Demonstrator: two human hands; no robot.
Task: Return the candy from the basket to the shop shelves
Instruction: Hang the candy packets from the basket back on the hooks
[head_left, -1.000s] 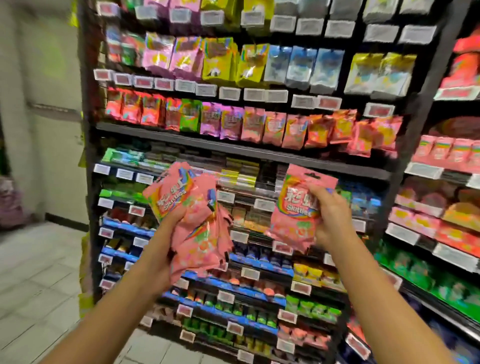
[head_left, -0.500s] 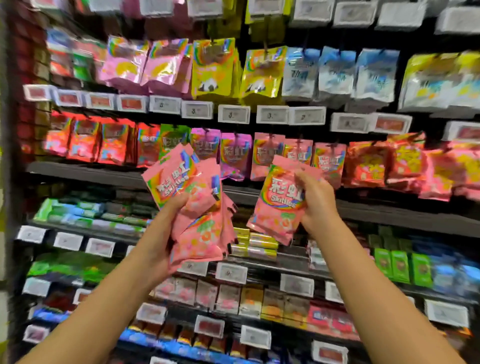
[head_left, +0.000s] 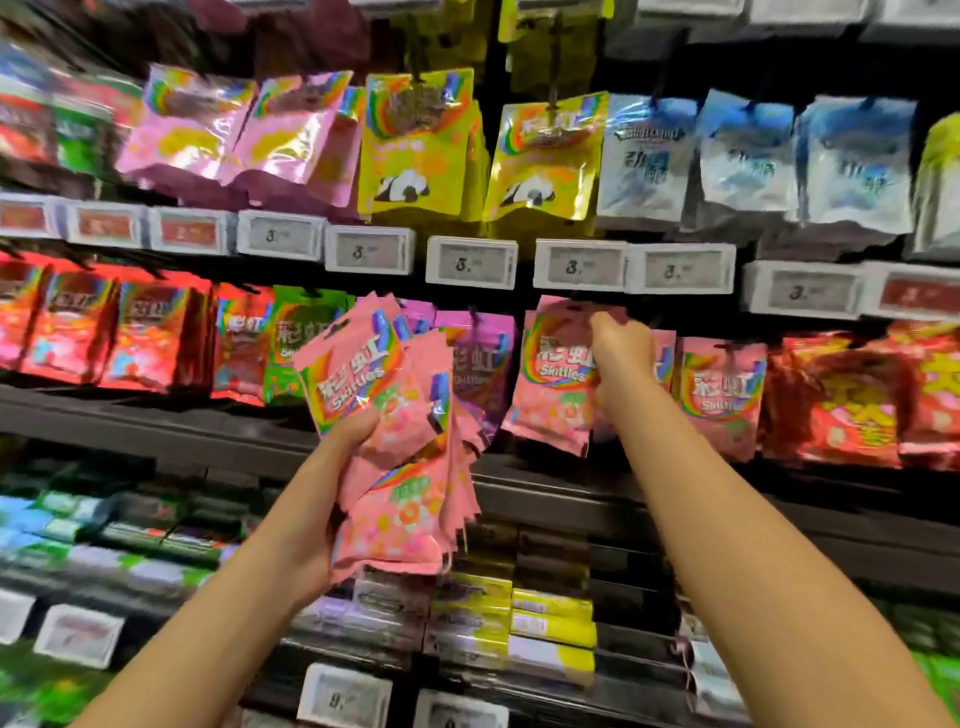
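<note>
The right hand pinches the top of one pink Skittles bag, which hangs upright, long axis vertical, at centre right under the price tags. The left hand grips a fanned bundle of pink bags at lower centre, tops tilted up-left, before the shelves.

Up top we see two yellow panda bags hanging on pegs, w/ shiny pink bags to their left & pale blue-white bags to the right. Under them runs a row of price tags, most showing a "3". Mid row, left side: red bags, then a green bag & a purple bag. Far right hangs an orange-red bag. Lower down we make out yellow bar packs, blurred green & blue packs at left, & more price tags along the bottom.
</note>
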